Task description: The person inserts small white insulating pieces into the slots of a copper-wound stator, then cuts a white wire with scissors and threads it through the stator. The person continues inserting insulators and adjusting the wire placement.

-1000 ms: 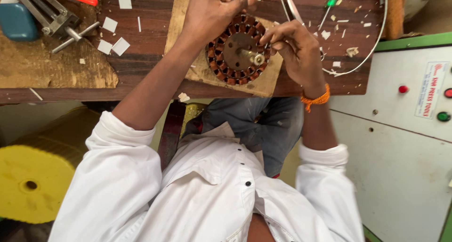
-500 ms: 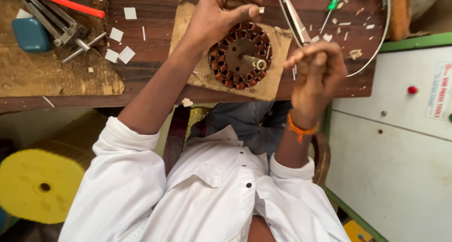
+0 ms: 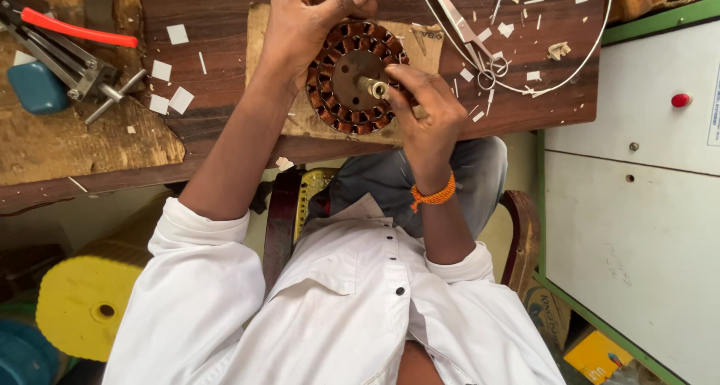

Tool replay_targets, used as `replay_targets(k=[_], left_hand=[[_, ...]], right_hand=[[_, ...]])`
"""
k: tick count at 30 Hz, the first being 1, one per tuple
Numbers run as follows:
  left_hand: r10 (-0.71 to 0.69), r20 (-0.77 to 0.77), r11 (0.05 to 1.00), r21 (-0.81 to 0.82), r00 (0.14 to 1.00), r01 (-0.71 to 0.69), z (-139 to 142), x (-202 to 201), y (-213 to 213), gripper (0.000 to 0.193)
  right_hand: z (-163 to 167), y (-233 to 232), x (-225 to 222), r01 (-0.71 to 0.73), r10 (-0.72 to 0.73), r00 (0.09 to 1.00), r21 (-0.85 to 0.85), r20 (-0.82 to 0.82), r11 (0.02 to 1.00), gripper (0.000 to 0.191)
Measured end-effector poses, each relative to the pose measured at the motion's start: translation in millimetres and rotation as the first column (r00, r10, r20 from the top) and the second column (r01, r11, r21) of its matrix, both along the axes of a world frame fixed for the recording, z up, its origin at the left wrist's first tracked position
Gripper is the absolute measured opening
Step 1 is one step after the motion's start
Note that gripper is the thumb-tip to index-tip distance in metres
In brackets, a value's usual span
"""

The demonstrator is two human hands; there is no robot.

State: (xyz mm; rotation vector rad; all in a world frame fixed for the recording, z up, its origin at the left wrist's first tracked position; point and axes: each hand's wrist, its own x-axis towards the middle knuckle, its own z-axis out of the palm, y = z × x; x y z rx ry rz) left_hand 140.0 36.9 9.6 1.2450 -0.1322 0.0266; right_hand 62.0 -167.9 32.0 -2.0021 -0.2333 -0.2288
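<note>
The round motor stator (image 3: 352, 77), ringed with copper windings, lies on a cardboard sheet (image 3: 270, 32) near the table's (image 3: 225, 92) front edge. The left hand (image 3: 311, 17) clasps its far rim, grip closed on it. The right hand (image 3: 427, 115) pinches closed at its near rim beside the central shaft (image 3: 373, 87). Scissors (image 3: 469, 36) lie toward the right edge.

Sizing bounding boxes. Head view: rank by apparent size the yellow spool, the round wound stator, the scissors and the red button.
1. yellow spool, though it sits below the bench and partly hidden, so its rank is unsure
2. round wound stator
3. scissors, long but thin
4. red button
</note>
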Motion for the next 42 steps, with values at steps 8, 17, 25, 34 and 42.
replay_targets(k=[8, 17, 25, 34, 42], left_hand=[[-0.074, -0.121, 0.996, -0.056, 0.990, 0.068, 6, 3, 1, 0.036], [-0.059, -0.110, 0.998, -0.020, 0.992, 0.057, 7, 3, 1, 0.035], [-0.062, -0.087, 0.997, -0.045, 0.994, 0.058, 6, 2, 2, 0.030], [-0.027, -0.109, 1.000, -0.007, 0.994, 0.026, 4, 1, 0, 0.028], [-0.092, -0.085, 0.996, -0.010, 0.992, 0.092, 8, 3, 0, 0.028]], right_hand=[[-11, 2, 20, 0.101, -0.056, 0.962, -0.158, 0.266, 0.982, 0.027], [-31, -10, 23, 0.182, -0.152, 0.955, -0.096, 0.255, 0.979, 0.032], [-30, -23, 17, 0.243, -0.246, 0.969, 0.118, 0.014, 0.963, 0.033], [-34, -25, 12, 0.132, -0.104, 0.959, -0.090, 0.264, 0.987, 0.030], [-17, -13, 32, 0.135, -0.121, 0.982, -0.089, 0.143, 0.987, 0.037]])
